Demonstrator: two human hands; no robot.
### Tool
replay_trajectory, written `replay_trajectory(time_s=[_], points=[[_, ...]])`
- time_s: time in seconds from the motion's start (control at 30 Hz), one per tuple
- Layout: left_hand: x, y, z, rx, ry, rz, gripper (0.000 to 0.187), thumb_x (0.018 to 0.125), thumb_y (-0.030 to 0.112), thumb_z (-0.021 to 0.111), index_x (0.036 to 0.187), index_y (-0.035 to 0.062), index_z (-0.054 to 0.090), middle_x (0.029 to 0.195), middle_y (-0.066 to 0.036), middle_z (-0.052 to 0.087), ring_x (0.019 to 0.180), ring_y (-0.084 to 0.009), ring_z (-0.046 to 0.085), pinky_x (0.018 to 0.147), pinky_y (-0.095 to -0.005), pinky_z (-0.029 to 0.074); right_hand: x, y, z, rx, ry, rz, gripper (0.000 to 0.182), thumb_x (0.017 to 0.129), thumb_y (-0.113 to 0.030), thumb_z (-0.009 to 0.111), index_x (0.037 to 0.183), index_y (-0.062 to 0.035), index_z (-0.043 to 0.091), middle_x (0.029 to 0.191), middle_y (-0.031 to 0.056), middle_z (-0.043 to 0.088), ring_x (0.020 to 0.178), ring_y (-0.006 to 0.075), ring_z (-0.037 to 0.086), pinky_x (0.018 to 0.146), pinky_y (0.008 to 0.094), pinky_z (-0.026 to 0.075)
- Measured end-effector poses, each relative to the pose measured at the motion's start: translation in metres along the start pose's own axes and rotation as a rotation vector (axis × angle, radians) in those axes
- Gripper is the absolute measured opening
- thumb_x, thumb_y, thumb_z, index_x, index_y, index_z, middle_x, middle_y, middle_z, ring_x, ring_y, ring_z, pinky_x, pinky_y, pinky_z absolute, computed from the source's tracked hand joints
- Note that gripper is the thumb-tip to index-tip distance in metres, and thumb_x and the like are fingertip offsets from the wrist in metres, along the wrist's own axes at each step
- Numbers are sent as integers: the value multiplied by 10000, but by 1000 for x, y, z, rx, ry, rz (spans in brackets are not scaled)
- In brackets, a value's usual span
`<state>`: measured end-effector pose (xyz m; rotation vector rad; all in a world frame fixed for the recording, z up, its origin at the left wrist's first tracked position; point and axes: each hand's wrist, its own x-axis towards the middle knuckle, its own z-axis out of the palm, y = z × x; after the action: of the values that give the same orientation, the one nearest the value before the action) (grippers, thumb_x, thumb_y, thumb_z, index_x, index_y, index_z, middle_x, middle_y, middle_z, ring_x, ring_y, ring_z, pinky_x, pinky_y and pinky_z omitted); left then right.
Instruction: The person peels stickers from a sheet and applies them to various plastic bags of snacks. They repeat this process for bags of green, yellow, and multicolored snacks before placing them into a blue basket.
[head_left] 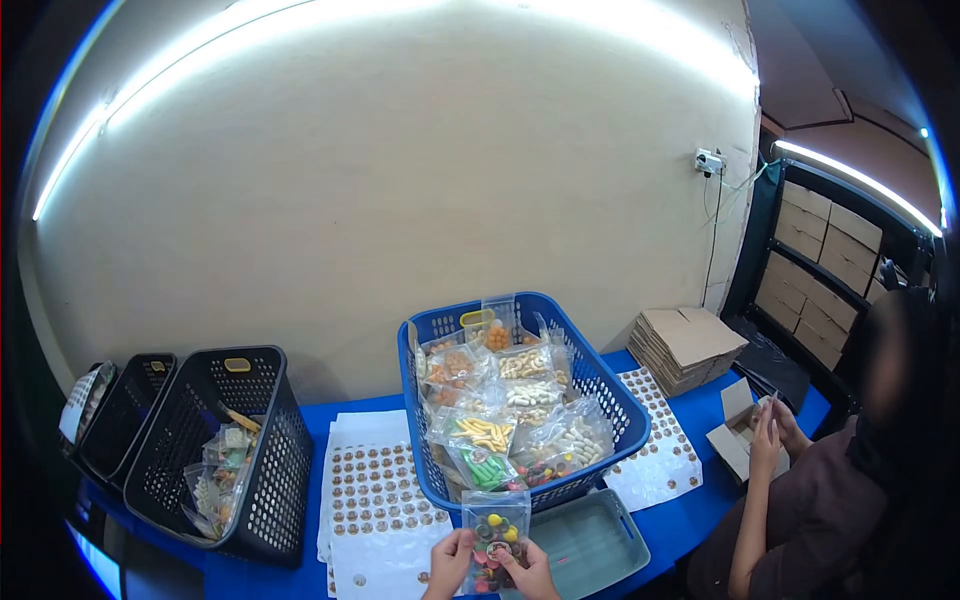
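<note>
Your left hand (449,563) and right hand (530,572) both pinch the lower corners of one small clear plastic packet of coloured sweets (495,535), held upright just in front of you, over the edge of the blue table (690,510). Directly behind it stands one blue plastic basket (615,395) heaped with similar snack packets. One grey shallow tray (600,540) lies to your right. Three black baskets (260,450) stand in a row at your left. Sheets of round brown stickers (375,490) lie between them. A co-worker's hands (772,425) meet over a small cardboard box (735,440).
</note>
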<state>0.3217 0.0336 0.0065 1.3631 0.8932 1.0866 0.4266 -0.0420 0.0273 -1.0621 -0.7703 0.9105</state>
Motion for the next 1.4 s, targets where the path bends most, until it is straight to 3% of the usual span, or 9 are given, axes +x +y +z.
replay_trajectory(time_s=[0.17, 0.6, 0.8, 0.93, 0.97, 1.03, 1.13, 1.27, 1.4], points=[[13, 17, -8, 87, 110, 31, 244, 840, 202, 533, 759, -21, 592, 630, -13, 568, 583, -44, 483, 516, -191, 381, -8, 12, -12, -19, -264, 257, 326, 744, -171, 653, 1000, -3, 541, 837, 18, 582, 741, 60, 534, 642, 199, 436], [-2, 43, -42, 3, 230, 110, 333, 888, 233, 430, 775, -36, 589, 679, -58, 594, 630, -90, 532, 602, -220, 421, -19, 22, 21, -150, -237, 102, 225, 775, -188, 614, 900, -8, 564, 732, -11, 554, 658, 39, 461, 572, 195, 394], [-7, 46, -76, 102, 334, 203, 344, 897, 238, 407, 708, -15, 543, 630, -31, 536, 604, -85, 485, 574, -231, 394, -7, 24, 29, -344, -292, -159, 309, 714, -182, 668, 948, -22, 545, 837, 42, 553, 752, 111, 519, 650, 230, 408], [-15, 49, -95, 387, 102, 224, 260, 862, 181, 459, 725, -14, 561, 647, -70, 556, 627, -134, 530, 599, -262, 416, 7, -25, 47, -738, -120, -486, 361, 648, -182, 708, 945, -52, 549, 821, 50, 545, 781, 169, 517, 699, 282, 406], [-18, 48, -96, 457, 2, 250, 203, 830, 179, 493, 766, 4, 572, 682, -108, 565, 658, -235, 565, 603, -299, 428, 7, -25, 51, -864, -212, -541, 314, 657, -174, 698, 908, -49, 557, 808, 52, 549, 757, 178, 524, 669, 285, 409], [-25, 47, -94, 541, -84, 332, 184, 814, 158, 510, 746, -1, 572, 673, -106, 558, 639, -225, 559, 588, -292, 426, 10, -22, 57, -1120, -399, -647, 225, 673, -160, 678, 833, -43, 573, 782, 55, 555, 708, 198, 537, 607, 289, 414], [-28, 44, -109, 569, -52, 351, 183, 800, 146, 526, 717, -11, 568, 649, -103, 553, 606, -204, 555, 567, -292, 420, 8, 21, 71, -829, -533, -407, 142, 699, -140, 652, 717, -27, 567, 706, 59, 554, 603, 214, 539, 524, 291, 405], [-28, 32, -145, 496, 110, 246, 186, 796, 141, 525, 703, -13, 571, 625, -104, 549, 596, -205, 551, 560, -292, 418, -20, 31, 126, -531, -373, -229, 193, 739, -160, 608, 695, 2, 512, 637, 106, 514, 544, 210, 522, 513, 299, 414], [-17, 28, -179, 418, 445, 304, 173, 792, 98, 486, 672, -9, 549, 591, -97, 531, 559, -198, 530, 529, -293, 401, -17, 43, 170, -573, -387, -284, 188, 741, -151, 605, 701, 5, 507, 649, 101, 517, 541, 201, 520, 515, 291, 413]])
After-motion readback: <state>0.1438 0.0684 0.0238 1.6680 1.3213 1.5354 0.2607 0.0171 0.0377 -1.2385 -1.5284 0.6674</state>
